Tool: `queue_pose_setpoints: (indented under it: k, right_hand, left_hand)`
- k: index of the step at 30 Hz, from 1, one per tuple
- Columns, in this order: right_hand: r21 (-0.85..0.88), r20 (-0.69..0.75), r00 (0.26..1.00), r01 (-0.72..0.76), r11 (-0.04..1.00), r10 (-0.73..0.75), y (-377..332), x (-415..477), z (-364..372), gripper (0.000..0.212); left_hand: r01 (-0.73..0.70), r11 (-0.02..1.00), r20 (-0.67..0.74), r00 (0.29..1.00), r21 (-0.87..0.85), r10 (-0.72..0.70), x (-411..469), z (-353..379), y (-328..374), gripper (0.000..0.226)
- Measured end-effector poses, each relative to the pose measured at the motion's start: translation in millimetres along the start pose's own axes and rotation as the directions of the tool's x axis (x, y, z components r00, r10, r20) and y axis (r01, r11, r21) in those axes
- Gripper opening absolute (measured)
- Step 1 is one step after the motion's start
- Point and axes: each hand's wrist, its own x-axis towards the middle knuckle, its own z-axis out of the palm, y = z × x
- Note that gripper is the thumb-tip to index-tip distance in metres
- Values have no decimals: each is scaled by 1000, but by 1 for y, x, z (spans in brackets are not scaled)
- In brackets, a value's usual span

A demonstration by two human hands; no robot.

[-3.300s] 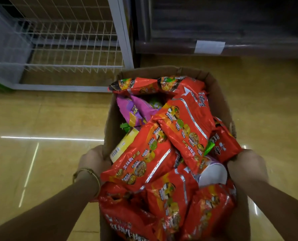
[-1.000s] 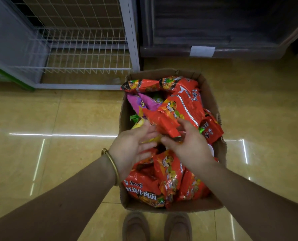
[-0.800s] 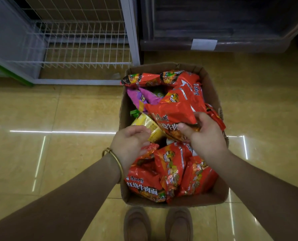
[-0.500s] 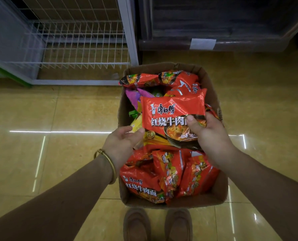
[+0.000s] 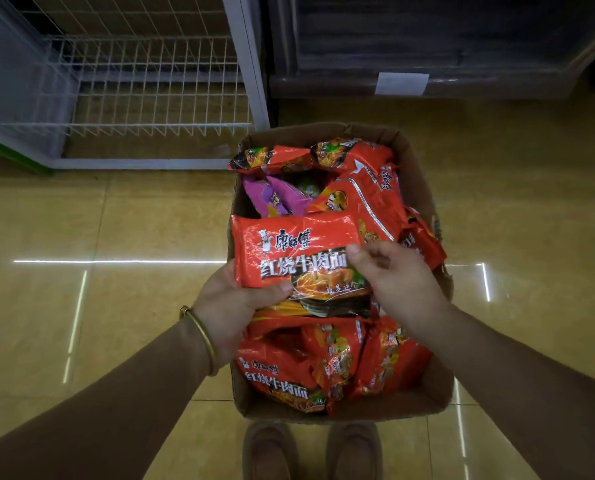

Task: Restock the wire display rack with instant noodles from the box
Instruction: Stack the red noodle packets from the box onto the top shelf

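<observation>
Left hand (image 5: 233,306) cups the near left corner of a red plastic instant-noodle packet with white lettering (image 5: 299,251). The palm is beneath it and the thumb is curled over its printed front, so the packet is clamped there and held flat just above the open brown cardboard box (image 5: 415,174). Right hand (image 5: 393,275) sits at the packet's right edge, thumb tip on the front and fingers curled; whether it pinches the wrapper or merely touches it I cannot tell. The box stands on a glossy yellow tiled floor (image 5: 514,237), heaped with more red packets (image 5: 369,192) and a purple packet (image 5: 275,199) towards its far left. A thin gold bangle (image 5: 202,337) circles the left wrist. Beyond the box, far and to the left, stands the white wire display rack (image 5: 150,81). Two brown shoes (image 5: 272,452) show at the near edge, just beside the box.
</observation>
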Motion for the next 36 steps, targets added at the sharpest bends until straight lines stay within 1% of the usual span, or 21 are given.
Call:
queue_pose_setpoints:
  k: [2, 4, 6, 9, 10, 12, 14, 15, 17, 19, 21, 23, 26, 28, 30, 32, 34, 36]
  right_hand:
    - [-175, -105, 994, -2, 985, -17, -2, 4, -1, 39]
    - [-303, -127, 989, 40, 952, -82, -3, 9, -1, 40]
    - [-432, -57, 991, 83, 898, -119, -5, 17, 3, 59]
    - [-531, -4, 998, 57, 846, -70, -15, 29, 15, 95]
    - [-557, -4, 998, 49, 829, -62, -16, 34, 20, 103]
    - [-624, 3, 1000, 26, 781, -31, -15, 44, 28, 111]
    - [-668, -11, 1000, -2, 744, -7, -11, 50, 31, 112]
    - [-669, -29, 1000, -12, 743, -10, -9, 52, 31, 110]
    - [-641, -83, 996, -20, 767, -43, -8, 53, 27, 101]
    - [-621, -123, 988, -4, 784, -92, -7, 54, 22, 86]
    - [-579, -133, 982, 35, 814, -137, -10, 52, 16, 72]
    - [-477, -138, 976, 81, 875, -166, -18, 47, 7, 61]
    - [-255, -155, 975, 118, 960, -160, -31, 34, -11, 36]
    - [-26, -134, 985, 105, 994, -108, -32, 29, -22, 29]
    - [245, -94, 996, 33, 969, -10, -27, 28, -30, 36]
    - [434, -22, 996, -69, 898, 87, -18, 29, -37, 48]
    - [522, 61, 986, -165, 837, 157, -6, 28, -42, 44]
    - [547, 126, 969, -246, 800, 212, 10, 25, -42, 40]
  left_hand:
    - [-14, 1000, -43, 999, -3, 14, -1, -9, 1, 55]
    - [-35, 999, -101, 994, -2, 35, -1, -20, 2, 50]
    - [-58, 998, -146, 988, -6, 57, -2, -32, 7, 48]
    - [-78, 996, -160, 984, -30, 73, 0, -43, 12, 46]
    - [-81, 996, -161, 984, -41, 74, 2, -44, 12, 45]
    - [-86, 995, -155, 985, -43, 78, 5, -44, 9, 47]
    - [-89, 996, -141, 986, -29, 84, 7, -42, 5, 50]
    - [-86, 996, -137, 987, -21, 82, 8, -41, 3, 50]
    - [-84, 996, -149, 985, -16, 81, 10, -40, -1, 48]
    - [-88, 996, -174, 981, -25, 82, 10, -39, -3, 46]
    - [-90, 995, -196, 977, -32, 82, 8, -40, -3, 45]
    - [-93, 995, -219, 972, -34, 83, 5, -40, -2, 43]
    - [-97, 995, -245, 966, -25, 88, 2, -38, 3, 42]
    - [-98, 995, -249, 964, -20, 89, 1, -35, 5, 41]
    - [-101, 995, -247, 964, -14, 94, 1, -32, 6, 41]
    - [-102, 995, -250, 963, 1, 99, 1, -30, 4, 41]
    - [-104, 994, -257, 961, 16, 105, 3, -28, 1, 43]
    - [-102, 995, -264, 959, 23, 104, 4, -27, -4, 43]
